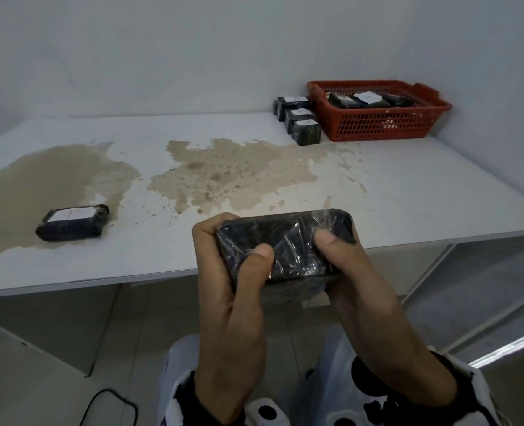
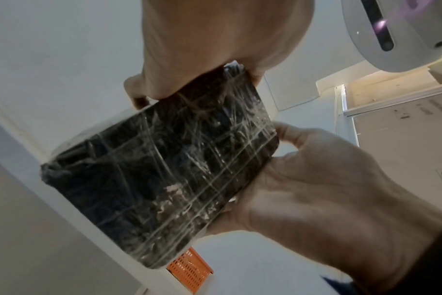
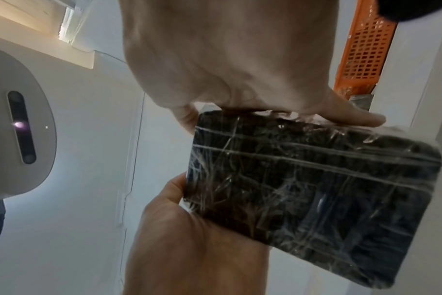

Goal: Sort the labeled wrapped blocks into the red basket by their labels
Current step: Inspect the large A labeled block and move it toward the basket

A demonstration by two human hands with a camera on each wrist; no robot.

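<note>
A dark block wrapped in clear film (image 1: 285, 244) is held up in front of the table's near edge by both hands. My left hand (image 1: 230, 244) grips its left end, thumb on top. At the other end my right hand (image 1: 340, 259) grips it the same way. The wrist views show the block (image 2: 164, 179) (image 3: 316, 189) close up, with no label on the faces in view. The red basket (image 1: 377, 121) stands at the far right with several blocks inside. One labeled block (image 1: 73, 222) lies on the table at the left.
A row of labeled blocks (image 1: 300, 121) stands just left of the basket. The white table (image 1: 408, 195) carries large brown stains across its middle and left. Walls close it in behind and at the right. A black cable (image 1: 113, 404) lies on the floor.
</note>
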